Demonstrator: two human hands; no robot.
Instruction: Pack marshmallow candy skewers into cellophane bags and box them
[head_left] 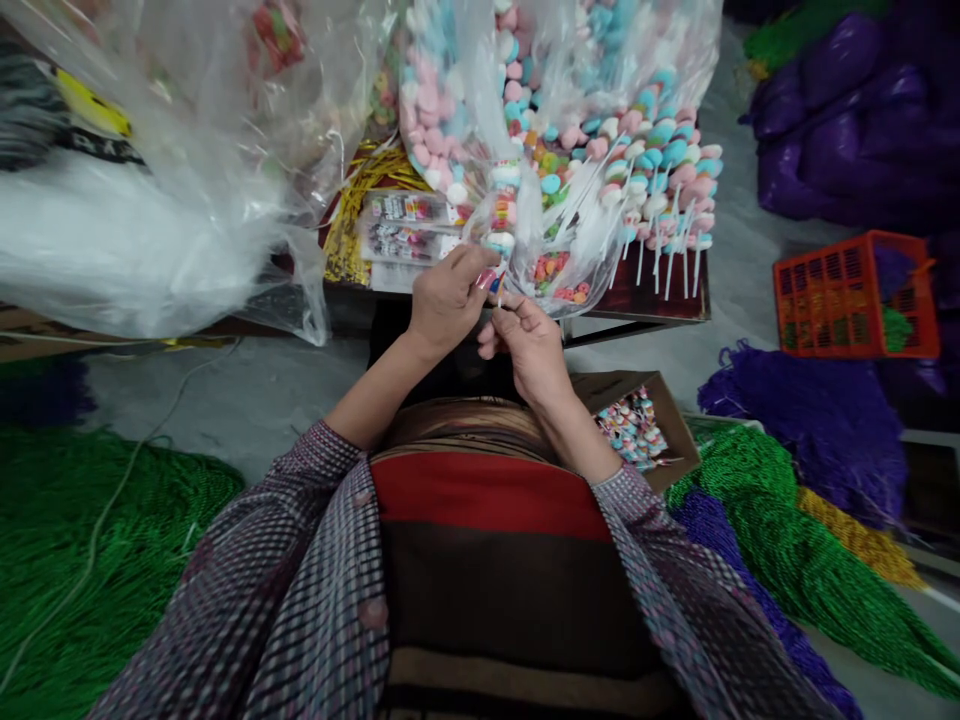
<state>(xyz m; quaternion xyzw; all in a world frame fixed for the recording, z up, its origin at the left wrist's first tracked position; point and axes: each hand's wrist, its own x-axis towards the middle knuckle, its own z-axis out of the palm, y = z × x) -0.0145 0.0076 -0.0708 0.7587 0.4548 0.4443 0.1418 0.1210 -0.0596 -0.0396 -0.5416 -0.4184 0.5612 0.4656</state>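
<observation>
Between my hands, over the table's front edge, is a wrapped candy stick [504, 205] in a clear sleeve, with white, blue and red pieces stacked in it. My left hand [452, 298] is closed on the lower end of the sleeve. Just right of it, my right hand [527, 345] pinches the thin white stick at the bottom. Printed clear sleeves [412, 240] lie on the table to the left, beside gold twist ties [349, 215]. Candy skewers with white sticks [671, 190] are piled at the right, next to an open bag of ring candies [559, 270].
Large plastic bags [135, 240] cover the table's left side. A cardboard box of wrapped candies [637, 430] stands below at the right. On the floor are green cords [810, 530], purple cords [817, 420] and an orange crate [825, 300].
</observation>
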